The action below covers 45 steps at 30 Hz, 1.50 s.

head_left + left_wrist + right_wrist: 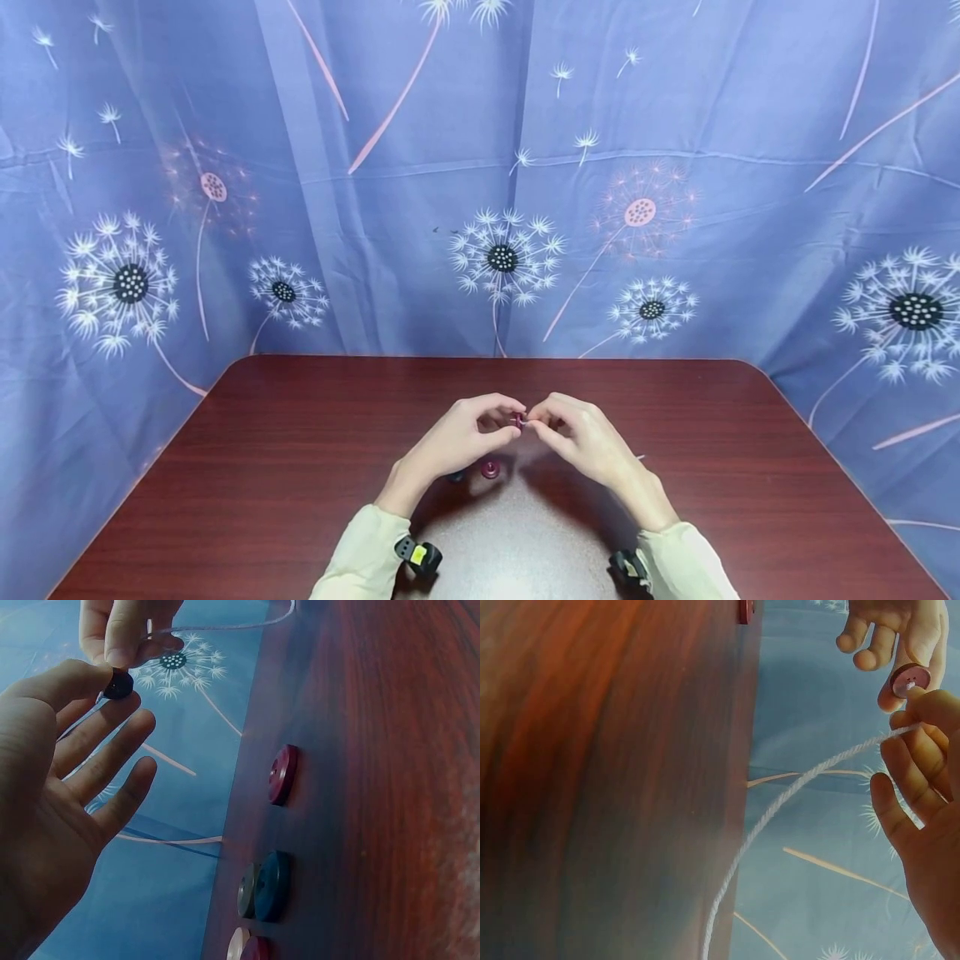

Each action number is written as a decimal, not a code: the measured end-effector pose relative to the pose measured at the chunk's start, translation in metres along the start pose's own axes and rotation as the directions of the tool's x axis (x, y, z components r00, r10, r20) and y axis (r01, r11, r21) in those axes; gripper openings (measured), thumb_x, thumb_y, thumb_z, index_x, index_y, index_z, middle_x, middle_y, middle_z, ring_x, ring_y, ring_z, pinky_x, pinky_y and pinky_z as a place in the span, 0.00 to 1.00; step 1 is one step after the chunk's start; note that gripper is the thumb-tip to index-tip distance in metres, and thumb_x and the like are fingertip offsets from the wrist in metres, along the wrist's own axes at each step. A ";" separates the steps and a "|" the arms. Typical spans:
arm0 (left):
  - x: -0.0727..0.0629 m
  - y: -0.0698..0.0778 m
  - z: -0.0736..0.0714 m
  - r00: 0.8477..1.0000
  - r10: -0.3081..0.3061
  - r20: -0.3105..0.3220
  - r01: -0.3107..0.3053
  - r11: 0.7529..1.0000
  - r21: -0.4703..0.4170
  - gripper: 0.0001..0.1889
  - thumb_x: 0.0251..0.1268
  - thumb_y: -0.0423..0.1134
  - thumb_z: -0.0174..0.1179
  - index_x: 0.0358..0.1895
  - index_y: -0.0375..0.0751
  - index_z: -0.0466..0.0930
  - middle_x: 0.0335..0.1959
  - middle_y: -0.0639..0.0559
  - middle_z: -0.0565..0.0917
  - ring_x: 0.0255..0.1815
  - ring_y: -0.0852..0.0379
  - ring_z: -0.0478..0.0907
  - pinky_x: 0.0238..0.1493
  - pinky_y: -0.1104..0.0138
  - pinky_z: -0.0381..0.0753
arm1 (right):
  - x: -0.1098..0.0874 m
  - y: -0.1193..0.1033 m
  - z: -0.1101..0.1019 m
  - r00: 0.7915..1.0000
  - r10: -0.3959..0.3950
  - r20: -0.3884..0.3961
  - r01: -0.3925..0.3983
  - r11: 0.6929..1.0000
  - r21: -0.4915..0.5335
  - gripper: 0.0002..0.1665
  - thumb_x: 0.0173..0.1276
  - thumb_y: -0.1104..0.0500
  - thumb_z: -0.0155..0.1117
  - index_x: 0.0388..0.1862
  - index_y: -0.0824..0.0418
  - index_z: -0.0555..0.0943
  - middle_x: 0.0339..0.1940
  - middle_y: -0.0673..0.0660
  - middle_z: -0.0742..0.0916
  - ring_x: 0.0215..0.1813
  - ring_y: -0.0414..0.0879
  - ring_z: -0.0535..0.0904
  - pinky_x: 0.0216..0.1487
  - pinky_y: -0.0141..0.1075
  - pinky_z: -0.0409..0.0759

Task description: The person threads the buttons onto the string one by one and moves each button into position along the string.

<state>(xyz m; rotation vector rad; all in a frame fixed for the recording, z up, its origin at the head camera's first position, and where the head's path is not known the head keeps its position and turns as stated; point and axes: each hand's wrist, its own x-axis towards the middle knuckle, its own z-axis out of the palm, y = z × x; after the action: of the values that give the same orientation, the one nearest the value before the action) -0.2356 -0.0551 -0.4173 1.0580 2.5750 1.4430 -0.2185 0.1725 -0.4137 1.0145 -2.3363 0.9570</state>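
Note:
Over the middle of the table, my left hand (453, 437) pinches a dark red button (910, 675) between thumb and index finger, its other fingers spread loosely. Facing it, my right hand (588, 437) pinches a white twisted cord (780, 799) close to its end. In the right wrist view the cord's tip sits at the holes in the button's face. The rest of the cord curves away from the right fingers down toward the table. Seen from the left wrist, the button (118, 685) looks nearly black, and the right thumb and fingers are right beside it.
On the tabletop (300, 408) below the hands lies a red button (283, 774). Nearer the left wrist are a blue button (273, 886) against a grey-green one (247, 890), then a pale button (238, 944) beside another red one (257, 949). A blue dandelion-print curtain (405, 250) hangs behind.

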 end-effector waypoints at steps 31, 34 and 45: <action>0.000 0.004 0.005 0.999 -0.028 -0.029 0.027 0.999 -0.043 0.14 0.67 0.41 0.64 0.54 0.52 0.82 0.42 0.59 0.88 0.44 0.66 0.83 0.45 0.70 0.80 | 0.001 -0.005 0.000 0.997 0.068 -0.042 -0.068 0.998 0.010 0.05 0.67 0.63 0.67 0.40 0.54 0.83 0.30 0.41 0.84 0.32 0.32 0.78 0.36 0.33 0.82; 0.001 0.004 0.005 0.999 -0.025 -0.038 0.023 0.999 -0.044 0.14 0.66 0.41 0.64 0.54 0.51 0.82 0.43 0.58 0.88 0.45 0.65 0.83 0.47 0.69 0.80 | 0.001 -0.005 0.000 0.995 0.095 -0.029 -0.094 0.995 0.027 0.05 0.68 0.62 0.66 0.41 0.54 0.83 0.29 0.40 0.83 0.28 0.32 0.77 0.32 0.32 0.80; 0.001 0.005 0.007 0.998 -0.031 -0.063 0.027 0.998 -0.064 0.14 0.67 0.42 0.64 0.55 0.52 0.81 0.44 0.60 0.88 0.45 0.63 0.83 0.47 0.67 0.81 | 0.000 -0.004 0.003 0.995 0.101 0.004 -0.101 0.995 0.017 0.03 0.70 0.59 0.65 0.40 0.51 0.81 0.29 0.47 0.85 0.28 0.31 0.76 0.33 0.28 0.79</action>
<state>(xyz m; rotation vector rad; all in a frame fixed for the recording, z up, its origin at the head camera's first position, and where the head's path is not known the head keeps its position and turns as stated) -0.2314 -0.0478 -0.4171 0.9790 2.5562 1.5657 -0.2155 0.1687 -0.4139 0.9120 -2.4053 1.0156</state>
